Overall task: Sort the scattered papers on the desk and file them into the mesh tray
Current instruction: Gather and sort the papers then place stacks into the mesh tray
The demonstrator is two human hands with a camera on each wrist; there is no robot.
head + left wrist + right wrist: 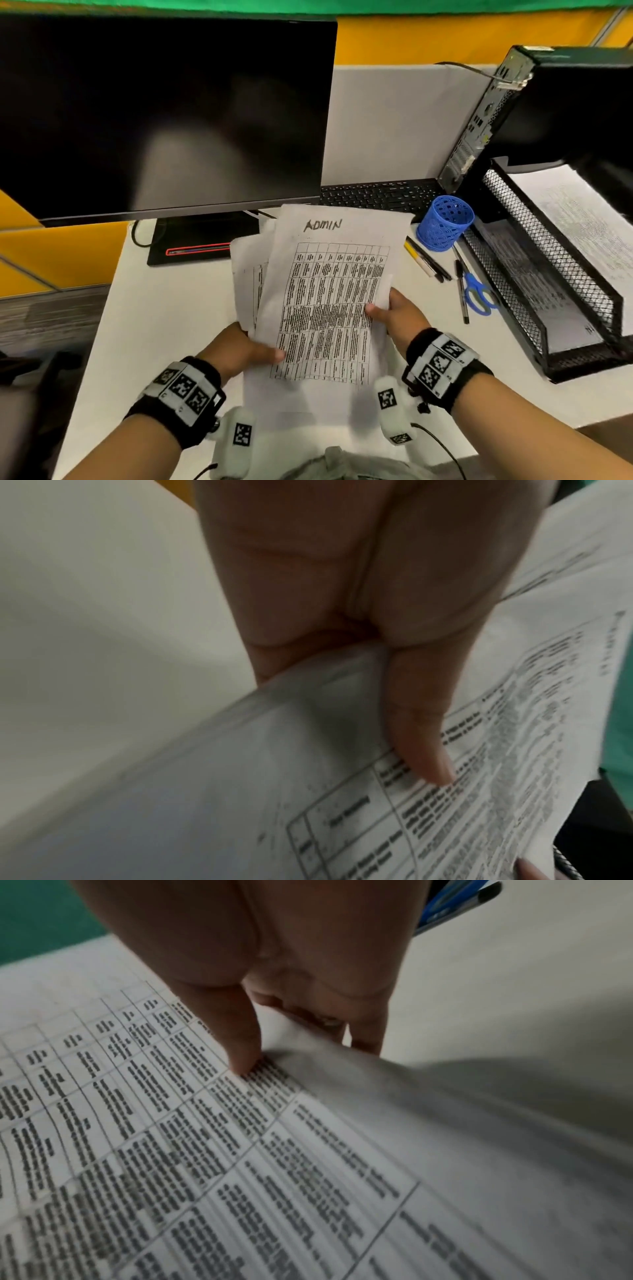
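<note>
I am holding the white printed table sheets (329, 301), top one marked ADMIN, left hand (239, 349) and right hand (397, 315) both pinching their edges beside the black mesh tray (534, 274).

You see matt white paper sheets (329, 291) with printed tables, a black metal mesh tray (534, 274), a perforated blue plastic pen cup (445, 222), a smooth matt white counter (164, 308), and a glossy black monitor (164, 113).

Bare forearms, black wristbands (445, 368) with white square-coded tags, white padded camera pods (394, 409) below each wrist, thin black cables (442, 445) trailing
</note>
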